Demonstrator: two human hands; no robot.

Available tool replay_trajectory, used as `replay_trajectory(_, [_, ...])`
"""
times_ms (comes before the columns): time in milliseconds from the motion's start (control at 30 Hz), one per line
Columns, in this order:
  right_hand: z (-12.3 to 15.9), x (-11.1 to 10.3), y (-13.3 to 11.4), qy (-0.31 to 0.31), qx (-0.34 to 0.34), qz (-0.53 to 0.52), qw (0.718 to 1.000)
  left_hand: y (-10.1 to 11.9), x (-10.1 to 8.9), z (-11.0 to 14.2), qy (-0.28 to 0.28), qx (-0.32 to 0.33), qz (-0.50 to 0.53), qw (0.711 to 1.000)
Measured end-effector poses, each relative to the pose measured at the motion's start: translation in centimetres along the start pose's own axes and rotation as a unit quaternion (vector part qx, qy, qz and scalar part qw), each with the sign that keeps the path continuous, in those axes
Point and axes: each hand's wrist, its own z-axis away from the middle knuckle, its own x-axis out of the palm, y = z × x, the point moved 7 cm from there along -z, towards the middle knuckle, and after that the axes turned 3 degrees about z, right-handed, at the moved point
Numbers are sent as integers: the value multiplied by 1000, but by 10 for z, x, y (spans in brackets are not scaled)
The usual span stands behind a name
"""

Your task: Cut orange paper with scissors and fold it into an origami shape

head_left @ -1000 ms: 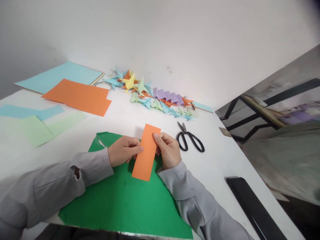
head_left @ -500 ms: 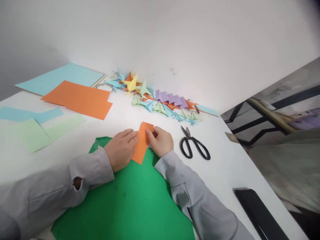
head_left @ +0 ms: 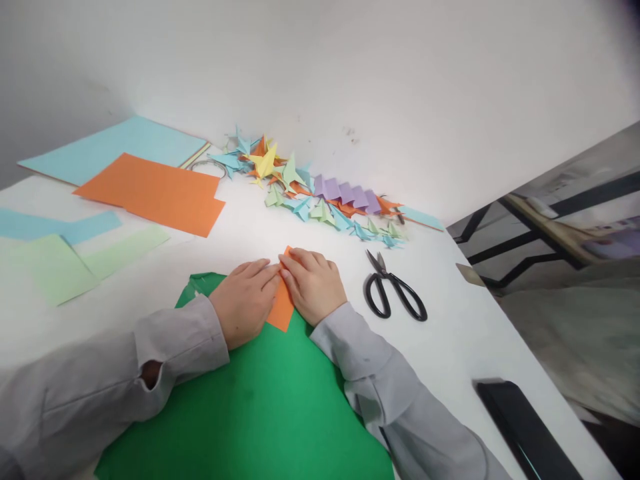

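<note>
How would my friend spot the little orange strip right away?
On the white table, find the big green mat. Near its far edge, partly under the left hand and right hand, is the orange strip. Unlike the bigger orange sheets, it has hands on it.

White table (head_left: pixel 450 347) bearing green board (head_left: pixel 250 413), black-handled scissors (head_left: pixel 383 273), folded paper shapes (head_left: pixel 265 163), coloured sheets (head_left: pixel 150 193), black object (head_left: pixel 525 427)

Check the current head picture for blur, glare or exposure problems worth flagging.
Head view: the wood-topped table with black metal legs at far right looks smeared; head view: a thin bright streak of glare marks the flat, glossy black object; head view: the leftmost pale green paper sheet looks washed out; head view: the bare left hand and right hand look slightly soft but readable.
</note>
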Motion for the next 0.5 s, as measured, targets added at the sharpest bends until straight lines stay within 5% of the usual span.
replay_trajectory(500, [-9, 0, -4, -21, 75, 64, 995, 4, -3, 0, 14, 26, -8, 1000])
